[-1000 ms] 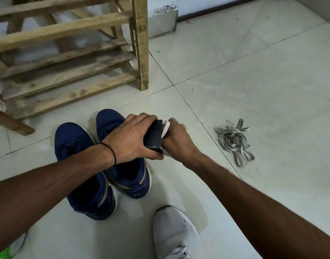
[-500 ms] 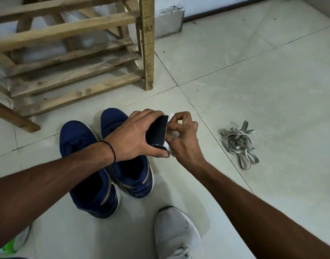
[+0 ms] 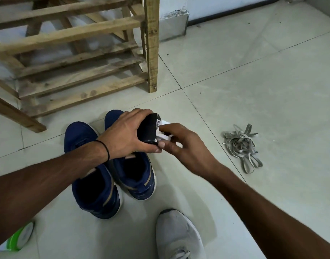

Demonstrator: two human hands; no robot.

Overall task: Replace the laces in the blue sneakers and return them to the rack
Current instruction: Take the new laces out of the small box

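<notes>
Two blue sneakers without laces stand side by side on the tiled floor, the left one [image 3: 93, 186] and the right one [image 3: 136, 176], toes toward the rack. Above the right sneaker my left hand [image 3: 126, 135] grips a small black packet [image 3: 148, 130]. White laces [image 3: 163, 130] stick out of the packet's open end, and my right hand [image 3: 181, 146] pinches them with its fingertips. The wooden shoe rack [image 3: 72, 58] stands behind the sneakers, its slats bare.
A tangle of grey laces [image 3: 241, 146] lies on the floor to the right. A grey-white shoe [image 3: 179, 236] is at the bottom middle. A green and white object [image 3: 20, 238] shows at the lower left edge.
My right hand has shifted from the packet's mouth and drawn slightly rightward, with more white lace showing out of the packet. My left hand keeps its grip on the packet.
</notes>
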